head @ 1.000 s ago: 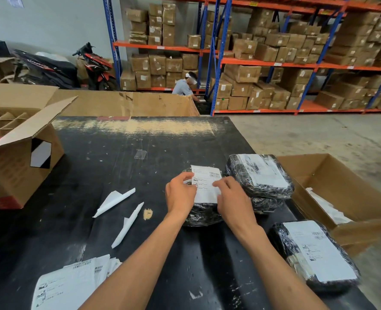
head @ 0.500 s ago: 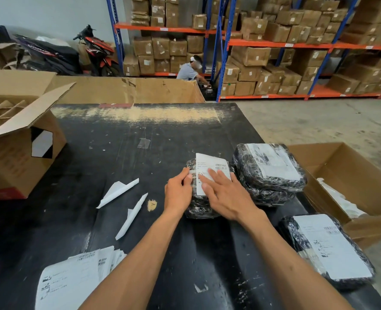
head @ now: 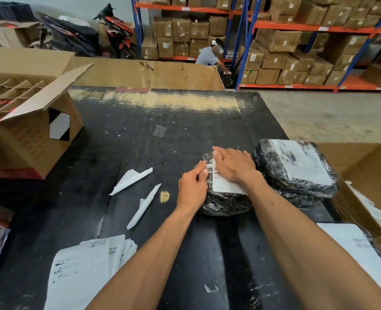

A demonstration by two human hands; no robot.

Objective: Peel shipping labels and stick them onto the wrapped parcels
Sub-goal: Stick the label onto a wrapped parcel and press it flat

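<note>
A black wrapped parcel (head: 223, 203) lies on the black table (head: 140, 142) in front of me. A white shipping label (head: 224, 186) lies on its top. My right hand (head: 234, 164) presses flat on the label, fingers spread toward the far left corner. My left hand (head: 192, 186) pinches a white strip at the label's left edge, against the parcel's side. A stack of unpeeled labels (head: 84, 271) lies at the near left. Two labelled parcels (head: 296, 168) are stacked to the right, and another labelled parcel (head: 363, 260) sits at the near right.
Two peeled white backing strips (head: 140, 191) lie left of the parcel. An open divided carton (head: 26, 121) stands at the left. An open brown box (head: 368, 175) sits off the table's right edge. A person crouches by shelving racks (head: 296, 41) beyond a large cardboard bin.
The label went from held above the parcel to lying on it. My right hand slid across it, flattening it, while my left hand moved to the label's left edge.
</note>
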